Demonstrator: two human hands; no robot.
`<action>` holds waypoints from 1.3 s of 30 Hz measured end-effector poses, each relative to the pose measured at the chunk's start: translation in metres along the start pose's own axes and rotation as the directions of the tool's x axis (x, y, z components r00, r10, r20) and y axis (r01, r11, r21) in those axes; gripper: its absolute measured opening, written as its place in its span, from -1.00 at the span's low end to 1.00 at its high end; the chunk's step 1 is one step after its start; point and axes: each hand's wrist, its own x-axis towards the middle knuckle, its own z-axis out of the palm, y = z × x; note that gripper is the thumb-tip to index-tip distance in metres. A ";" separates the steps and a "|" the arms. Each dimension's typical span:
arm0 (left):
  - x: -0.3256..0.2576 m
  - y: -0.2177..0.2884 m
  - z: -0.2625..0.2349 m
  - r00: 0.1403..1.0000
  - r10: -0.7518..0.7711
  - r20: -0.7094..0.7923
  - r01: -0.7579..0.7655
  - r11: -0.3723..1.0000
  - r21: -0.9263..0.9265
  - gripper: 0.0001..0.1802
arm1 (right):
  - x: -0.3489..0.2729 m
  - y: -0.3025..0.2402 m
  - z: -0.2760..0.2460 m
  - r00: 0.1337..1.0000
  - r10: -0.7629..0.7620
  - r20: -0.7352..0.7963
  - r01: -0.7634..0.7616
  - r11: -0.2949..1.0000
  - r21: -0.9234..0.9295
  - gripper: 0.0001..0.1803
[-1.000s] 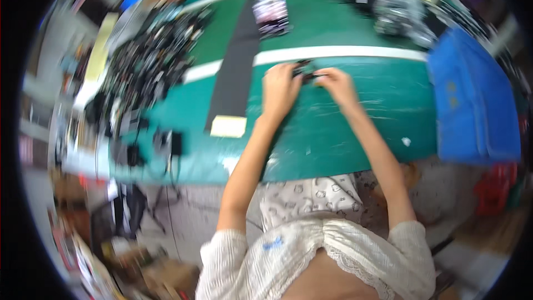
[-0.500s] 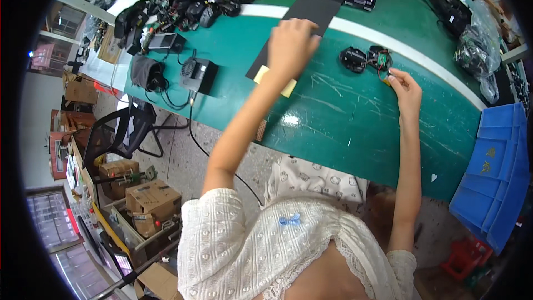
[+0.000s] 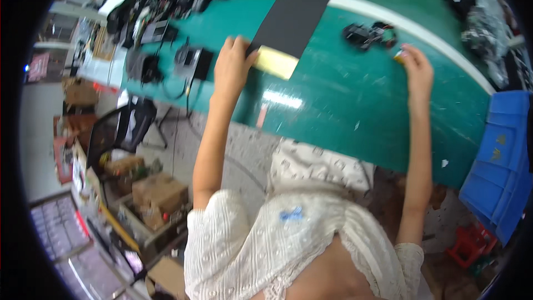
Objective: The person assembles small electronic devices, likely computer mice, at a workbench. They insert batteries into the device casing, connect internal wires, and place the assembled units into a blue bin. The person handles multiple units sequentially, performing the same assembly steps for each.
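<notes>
Two forearms are extended forward over the green table (image 3: 333, 103), the left forearm (image 3: 214, 125) leaning slightly rightward toward its hand and the right forearm (image 3: 420, 150) held nearly straight ahead. The left hand (image 3: 231, 69) is held back uppermost, its fingers pointed away from the body and its thumb set rightward at the left end of the yellow paper (image 3: 276, 62); whether anything is gripped by it cannot be told. By the right hand (image 3: 417, 69), bent leftward at the fingertips, a small yellow piece (image 3: 398, 56) is pinched between thumb and fingers. The paper is laid across the near end of the black strip (image 3: 300, 14), its long axis slanted so that the right end is nearer. Just beyond the right fingertips, the opened device (image 3: 369, 35) is laid on the table, its two black parts aligned roughly left to right. The strip is run lengthwise away from the body, its far end pointed rightward.
</notes>
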 end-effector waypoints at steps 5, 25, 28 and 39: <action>0.005 0.009 0.011 0.996 -0.081 0.049 0.064 0.959 0.276 -0.50 | 0.006 0.013 0.004 0.985 -0.153 -0.079 0.160 0.984 0.083 -0.89; 0.020 0.017 0.013 0.996 -0.032 0.077 -0.021 0.797 0.603 -0.86 | 0.009 0.020 0.016 0.948 -0.223 -0.225 0.190 0.969 -0.159 -0.84; -0.006 0.008 -0.004 0.968 -0.058 0.244 -0.107 0.783 0.612 -0.68 | 0.017 0.017 0.033 0.949 -0.212 -0.232 0.174 0.969 -0.177 -0.91; -0.019 0.020 0.018 0.976 0.143 0.166 -0.170 0.972 0.165 -0.62 | 0.019 0.016 0.027 0.902 -0.259 -0.344 0.165 0.946 -0.280 -0.88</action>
